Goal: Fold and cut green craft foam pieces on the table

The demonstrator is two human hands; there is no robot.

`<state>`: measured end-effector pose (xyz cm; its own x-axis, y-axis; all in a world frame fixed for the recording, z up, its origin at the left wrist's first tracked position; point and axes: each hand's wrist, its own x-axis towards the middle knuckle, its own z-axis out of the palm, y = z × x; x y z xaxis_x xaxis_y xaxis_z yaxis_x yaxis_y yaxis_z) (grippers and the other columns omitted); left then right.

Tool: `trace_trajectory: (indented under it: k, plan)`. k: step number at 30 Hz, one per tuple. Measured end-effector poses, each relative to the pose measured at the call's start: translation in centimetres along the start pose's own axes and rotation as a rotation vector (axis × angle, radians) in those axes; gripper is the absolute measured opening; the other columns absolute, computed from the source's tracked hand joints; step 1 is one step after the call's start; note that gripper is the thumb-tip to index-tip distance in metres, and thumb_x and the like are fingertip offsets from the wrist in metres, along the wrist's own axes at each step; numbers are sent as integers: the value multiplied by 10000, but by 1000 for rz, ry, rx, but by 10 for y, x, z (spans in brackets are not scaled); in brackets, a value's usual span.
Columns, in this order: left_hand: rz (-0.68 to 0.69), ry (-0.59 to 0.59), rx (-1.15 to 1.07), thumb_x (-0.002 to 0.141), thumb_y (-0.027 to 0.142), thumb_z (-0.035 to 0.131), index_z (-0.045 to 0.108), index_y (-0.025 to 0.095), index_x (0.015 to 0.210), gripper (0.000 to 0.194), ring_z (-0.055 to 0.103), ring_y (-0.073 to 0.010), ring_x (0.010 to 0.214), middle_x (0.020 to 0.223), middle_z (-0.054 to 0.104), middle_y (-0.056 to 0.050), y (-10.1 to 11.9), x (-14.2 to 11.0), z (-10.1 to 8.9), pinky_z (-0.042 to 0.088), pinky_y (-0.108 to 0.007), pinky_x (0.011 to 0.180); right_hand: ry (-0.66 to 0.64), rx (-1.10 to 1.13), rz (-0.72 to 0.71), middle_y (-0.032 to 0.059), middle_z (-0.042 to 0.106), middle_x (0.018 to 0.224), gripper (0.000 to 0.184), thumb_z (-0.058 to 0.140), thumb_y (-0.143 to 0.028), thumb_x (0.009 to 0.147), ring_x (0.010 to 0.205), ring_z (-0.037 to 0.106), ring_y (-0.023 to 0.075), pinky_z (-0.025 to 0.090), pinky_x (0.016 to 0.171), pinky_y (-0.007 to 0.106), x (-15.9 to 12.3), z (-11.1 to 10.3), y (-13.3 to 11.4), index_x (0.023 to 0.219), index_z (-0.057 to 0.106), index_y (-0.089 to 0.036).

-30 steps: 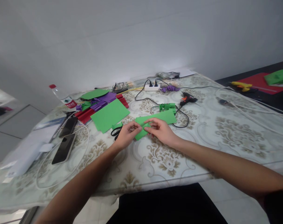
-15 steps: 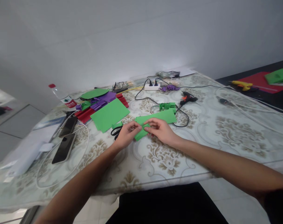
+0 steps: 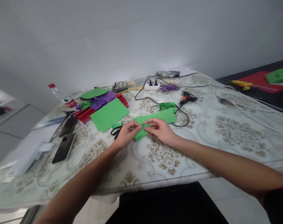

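Observation:
A small piece of green paper is pinched between my two hands near the middle of the table. My left hand closes on its left side, thumb against fingertips. On the other side, my right hand grips it with thumb and bent fingers. Beneath and behind lies a longer green paper strip. Black-handled scissors rest just left of my left hand, partly covered by it. Larger green paper sheets lie farther left, and a fringed green paper piece sits behind the strip.
A black glue gun with its cord lies at back right, near a white power strip. Purple and red paper, a bottle and a phone occupy the left. A yellow glue gun rests on the dark surface at right.

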<state>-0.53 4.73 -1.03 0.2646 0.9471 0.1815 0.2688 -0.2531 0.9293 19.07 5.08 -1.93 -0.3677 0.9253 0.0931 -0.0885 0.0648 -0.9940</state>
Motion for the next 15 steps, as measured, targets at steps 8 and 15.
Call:
trace_trajectory:
  k: [8,15]
  plan:
    - [27,38,34,825,488,682,643,173,785,320,503,-113,598,656,581,13,2,-1,3,397,-232,544,13,-17,13,-37,612,683,304,747,-352,780,528,609,110,488,522,226,-1,1,-3,1003,643,-171]
    - [11,23,17,832,450,678,642,168,796,287,503,-104,585,650,580,19,1,-1,3,397,-231,555,9,-6,16,-39,607,667,345,763,-393,762,527,604,114,496,525,233,-1,1,-3,999,643,-172]
